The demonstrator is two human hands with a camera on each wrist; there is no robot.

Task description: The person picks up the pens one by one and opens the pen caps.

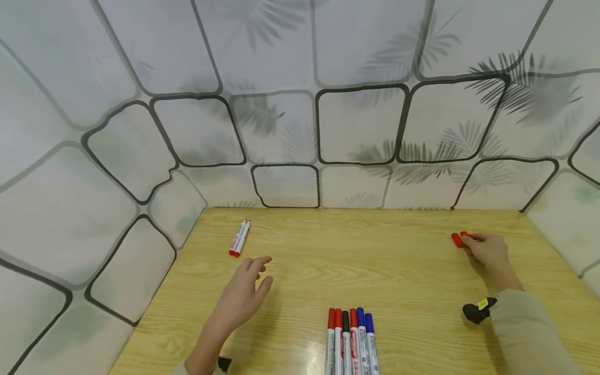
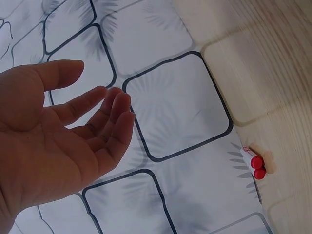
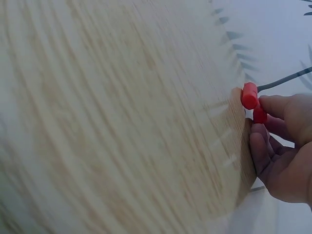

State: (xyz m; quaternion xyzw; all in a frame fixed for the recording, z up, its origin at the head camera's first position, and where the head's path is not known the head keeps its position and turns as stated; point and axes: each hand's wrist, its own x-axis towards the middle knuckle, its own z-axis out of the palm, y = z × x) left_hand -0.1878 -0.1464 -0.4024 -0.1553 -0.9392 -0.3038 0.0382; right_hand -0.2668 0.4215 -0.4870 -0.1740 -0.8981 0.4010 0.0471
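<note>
Fingers [image 3: 261, 148] of the right hand [image 1: 489, 253] drawn together in a pinch; a small red cylinder [image 3: 260, 115] is gripped between thumb and fingertips, low over the far right part of the table [image 1: 304, 271]. Just to its left, a second red cylinder [image 1: 457, 240] is seen, lying tilted; whether it is touched by the thumb cannot be told. Left hand [image 1: 241, 297]: fingers relaxed, gently curved and unloaded, the thumb [image 2: 63, 75] held well apart from them. Right arm extended forward from the lower right, clad in a pale sleeve [image 1: 529, 328]; a black device [image 1: 478, 311] with a yellow label is worn at the wrist. Left forearm angled up from the bottom edge, hand raised above the left half of the table, its back shown to the head camera, the palm to the wrist camera. Beyond the left hand, a pair of white markers [image 1: 241, 239] is laid side by side, red ends nearest the wearer. At the near edge of the head view, a row of six markers [image 1: 346, 344] is set close together; caps noted, left to right: red, red, black, red, blue, blue.
</note>
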